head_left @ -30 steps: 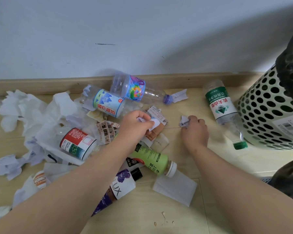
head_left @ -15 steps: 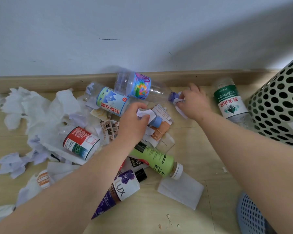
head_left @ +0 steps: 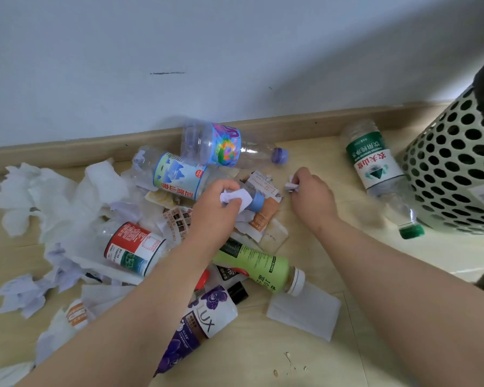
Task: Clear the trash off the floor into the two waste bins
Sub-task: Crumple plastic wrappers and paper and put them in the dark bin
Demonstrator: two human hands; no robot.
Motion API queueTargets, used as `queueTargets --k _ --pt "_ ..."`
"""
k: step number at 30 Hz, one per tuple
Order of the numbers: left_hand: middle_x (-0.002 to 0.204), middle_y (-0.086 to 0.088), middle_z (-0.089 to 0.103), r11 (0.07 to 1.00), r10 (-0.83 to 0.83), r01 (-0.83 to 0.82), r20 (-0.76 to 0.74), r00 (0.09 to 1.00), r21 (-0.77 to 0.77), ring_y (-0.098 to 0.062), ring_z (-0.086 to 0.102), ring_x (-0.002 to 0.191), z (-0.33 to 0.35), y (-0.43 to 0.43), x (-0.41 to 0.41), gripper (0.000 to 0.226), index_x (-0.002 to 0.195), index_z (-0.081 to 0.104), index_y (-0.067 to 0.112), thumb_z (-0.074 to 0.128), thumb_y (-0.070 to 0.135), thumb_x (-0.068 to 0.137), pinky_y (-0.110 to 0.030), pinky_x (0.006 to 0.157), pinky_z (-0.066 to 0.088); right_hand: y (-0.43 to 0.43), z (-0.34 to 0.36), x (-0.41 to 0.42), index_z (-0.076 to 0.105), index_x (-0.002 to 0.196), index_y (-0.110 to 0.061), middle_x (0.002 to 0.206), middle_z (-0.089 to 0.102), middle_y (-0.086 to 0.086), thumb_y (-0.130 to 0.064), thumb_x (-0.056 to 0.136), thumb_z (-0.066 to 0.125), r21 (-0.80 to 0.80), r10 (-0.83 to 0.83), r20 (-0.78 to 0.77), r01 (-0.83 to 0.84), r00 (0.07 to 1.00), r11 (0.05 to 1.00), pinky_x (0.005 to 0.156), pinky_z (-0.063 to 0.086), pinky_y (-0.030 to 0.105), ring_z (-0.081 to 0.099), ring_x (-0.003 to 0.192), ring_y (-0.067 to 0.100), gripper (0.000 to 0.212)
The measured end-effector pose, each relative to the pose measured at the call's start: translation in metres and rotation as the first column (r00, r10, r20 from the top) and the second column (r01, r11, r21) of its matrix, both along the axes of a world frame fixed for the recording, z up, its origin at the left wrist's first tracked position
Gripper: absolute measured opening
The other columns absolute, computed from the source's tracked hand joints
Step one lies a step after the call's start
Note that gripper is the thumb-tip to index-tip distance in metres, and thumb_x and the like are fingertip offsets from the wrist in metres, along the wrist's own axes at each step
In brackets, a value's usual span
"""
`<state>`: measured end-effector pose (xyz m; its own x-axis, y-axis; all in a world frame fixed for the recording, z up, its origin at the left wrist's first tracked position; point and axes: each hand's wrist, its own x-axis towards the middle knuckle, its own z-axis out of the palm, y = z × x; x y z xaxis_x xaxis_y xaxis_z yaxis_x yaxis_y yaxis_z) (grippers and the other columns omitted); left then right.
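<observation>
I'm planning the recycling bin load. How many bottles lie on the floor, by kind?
Clear water bottles: 4 (rainbow-label bottle, blue-label bottle, green-label bottle, red-label bottle)
Green drink bottle: 1
LUX bottle: 1
Total: 6
The half-hidden red-tipped item is not counted.

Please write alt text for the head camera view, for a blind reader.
The left hand and the right hand each hold a crumpled paper scrap over a floor littered with plastic bottles and tissues. A perforated waste bin stands at the right edge.
</observation>
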<state>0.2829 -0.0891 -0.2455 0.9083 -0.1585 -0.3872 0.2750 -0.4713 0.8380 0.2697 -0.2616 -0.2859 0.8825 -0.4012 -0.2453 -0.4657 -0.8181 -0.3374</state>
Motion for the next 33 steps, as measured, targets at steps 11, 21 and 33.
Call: queueTargets --k 11,21,33 --pt "0.081 0.013 0.044 0.994 -0.063 0.070 0.091 0.994 -0.083 -0.008 0.044 0.063 0.078 -0.059 -0.016 0.017 0.097 0.046 0.022 0.047 0.008 0.088 -0.023 0.055 0.034 0.003 0.119 -0.062 0.045 0.110 -0.019 0.093 0.057 -0.001 -0.016 0.090 0.052 0.395 -0.341 0.174 0.252 0.924 0.884 0.067 0.046 0.031 0.056 0.084 0.023 0.021" --pt "0.076 0.013 0.049 0.833 -0.401 0.489 0.326 0.856 -0.259 0.002 0.046 0.061 0.168 -0.154 -0.110 0.024 0.076 0.044 0.034 0.049 0.012 0.084 -0.024 0.057 0.037 -0.053 0.224 -0.191 0.041 0.097 -0.028 0.075 0.054 -0.014 -0.018 0.088 0.052 0.421 -0.631 0.376 0.482 0.678 0.768 0.060 0.042 0.030 0.055 0.070 0.014 0.017" --pt "0.111 0.007 0.049 0.754 -0.612 0.639 0.522 0.595 0.155 -0.010 0.047 0.086 0.150 -0.205 -0.205 0.022 0.111 0.051 0.024 0.044 0.012 0.094 -0.019 0.071 0.036 -0.094 0.183 -0.301 0.037 0.131 -0.025 0.108 0.061 0.003 -0.011 0.091 0.043 0.199 -0.694 0.238 0.666 0.679 0.719 0.058 0.042 0.031 0.057 0.083 0.022 0.043"
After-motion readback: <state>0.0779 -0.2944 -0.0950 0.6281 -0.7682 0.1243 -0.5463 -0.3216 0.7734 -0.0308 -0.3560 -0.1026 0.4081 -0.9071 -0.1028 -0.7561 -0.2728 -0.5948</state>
